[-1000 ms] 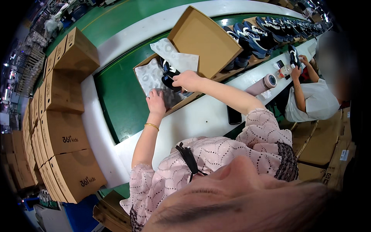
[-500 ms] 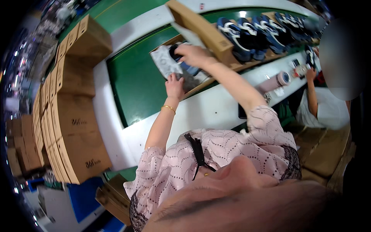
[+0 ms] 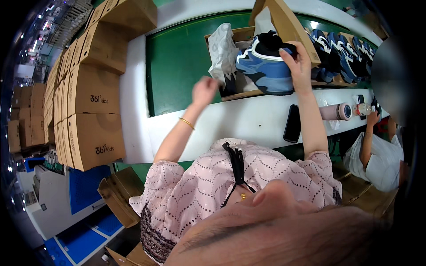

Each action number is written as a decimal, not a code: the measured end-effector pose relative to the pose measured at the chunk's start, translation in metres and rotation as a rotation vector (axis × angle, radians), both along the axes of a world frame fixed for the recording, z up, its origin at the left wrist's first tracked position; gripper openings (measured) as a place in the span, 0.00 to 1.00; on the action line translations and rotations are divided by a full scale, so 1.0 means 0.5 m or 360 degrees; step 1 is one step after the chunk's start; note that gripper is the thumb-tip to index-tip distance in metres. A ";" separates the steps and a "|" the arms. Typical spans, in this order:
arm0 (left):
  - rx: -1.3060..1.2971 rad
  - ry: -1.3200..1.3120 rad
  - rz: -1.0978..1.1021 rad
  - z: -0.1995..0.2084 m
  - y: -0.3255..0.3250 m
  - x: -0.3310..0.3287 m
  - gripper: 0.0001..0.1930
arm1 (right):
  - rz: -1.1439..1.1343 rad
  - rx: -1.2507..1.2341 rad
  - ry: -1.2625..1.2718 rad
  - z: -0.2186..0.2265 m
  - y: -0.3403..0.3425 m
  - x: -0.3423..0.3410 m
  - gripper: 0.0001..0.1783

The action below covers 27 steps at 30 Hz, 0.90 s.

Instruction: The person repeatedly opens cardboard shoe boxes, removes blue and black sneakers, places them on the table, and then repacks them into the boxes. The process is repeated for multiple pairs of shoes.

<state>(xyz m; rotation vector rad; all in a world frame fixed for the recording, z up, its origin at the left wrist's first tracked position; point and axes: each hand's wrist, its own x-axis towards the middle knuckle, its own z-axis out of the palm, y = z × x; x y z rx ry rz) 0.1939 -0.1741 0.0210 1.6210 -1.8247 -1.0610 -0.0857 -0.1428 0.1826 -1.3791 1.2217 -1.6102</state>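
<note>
A blue sneaker (image 3: pixel 266 66) with white trim and a black lining is tilted up over the open shoebox (image 3: pixel 244 94). My right hand (image 3: pixel 300 64) grips its collar, the thumb on the near side. White printed tissue paper (image 3: pixel 223 48) stands up out of the box's left side. Below the paper, a dark part of another shoe (image 3: pixel 229 83) shows inside the box. My left hand (image 3: pixel 206 91) is at the box's near left corner, its fingers curled and slightly blurred. Whether anything is in them is hidden.
Stacked brown shoeboxes (image 3: pixel 95 88) rise on the left. A black phone (image 3: pixel 292 124), a pink tumbler (image 3: pixel 335 111) and a small bottle (image 3: pixel 363 109) are on the white table edge (image 3: pixel 239 122). More blue sneakers (image 3: pixel 344 51) line the right, where a co-worker (image 3: pixel 377 155) sits.
My right hand has lifted the sneaker up from the box. My left hand has come off the grey paper in the box to its near left corner. The view has shifted.
</note>
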 end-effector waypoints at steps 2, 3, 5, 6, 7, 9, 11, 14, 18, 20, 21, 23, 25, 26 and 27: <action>-0.0135 0.0006 -0.0788 0.035 0.037 -0.087 0.18 | -0.0054 -0.0055 0.0079 -0.010 -0.014 0.016 0.10; -0.0445 -0.0243 -0.0757 0.007 0.040 -0.112 0.21 | -0.0012 -0.0060 0.0076 0.000 -0.017 0.027 0.10; -0.0678 -0.1025 -0.0789 0.006 0.031 -0.169 0.28 | -0.0081 -0.0051 0.0226 0.007 -0.023 0.036 0.12; -0.0445 -0.1012 -0.0775 0.057 0.018 -0.189 0.30 | -0.0102 -0.0072 0.0251 0.001 -0.022 0.027 0.13; -0.0139 -0.0985 -0.0679 0.044 -0.001 -0.187 0.33 | -0.0010 -0.0118 0.0320 0.009 -0.020 0.022 0.12; -0.0241 -0.1482 -0.0609 -0.051 -0.003 -0.177 0.39 | -0.0075 -0.0205 0.0435 0.010 -0.019 0.017 0.13; -0.0605 -0.1509 -0.0430 -0.078 -0.002 -0.210 0.40 | -0.0197 -0.0313 0.0580 0.021 -0.008 0.008 0.14; -0.0407 -0.0752 -0.0195 -0.077 -0.005 -0.236 0.42 | -0.0350 -0.0500 0.0797 0.034 -0.001 0.007 0.13; -0.0486 -0.0098 0.0267 -0.121 -0.004 -0.221 0.44 | -0.0431 -0.0498 0.0788 0.035 0.001 0.008 0.12; -0.0406 -0.0221 0.0293 -0.122 -0.018 -0.223 0.45 | -0.0439 -0.0506 0.0693 0.026 0.003 0.000 0.13; -0.0343 -0.0317 0.0259 -0.118 -0.025 -0.223 0.46 | -0.0442 -0.0514 0.0646 0.025 0.004 -0.002 0.13; -0.0109 -0.0597 0.0079 -0.116 -0.049 -0.225 0.53 | -0.0448 -0.0511 0.0604 0.024 0.008 -0.007 0.13; 0.0210 -0.0581 0.0007 -0.114 -0.062 -0.225 0.58 | -0.0451 -0.0490 0.0611 0.024 0.010 -0.010 0.13; 0.0373 -0.0566 -0.0031 -0.110 -0.067 -0.225 0.61 | -0.0452 -0.0477 0.0621 0.027 0.011 -0.009 0.14; 0.0327 -0.0730 -0.0033 -0.114 -0.077 -0.232 0.63 | -0.0453 -0.0473 0.0637 0.031 0.009 -0.011 0.14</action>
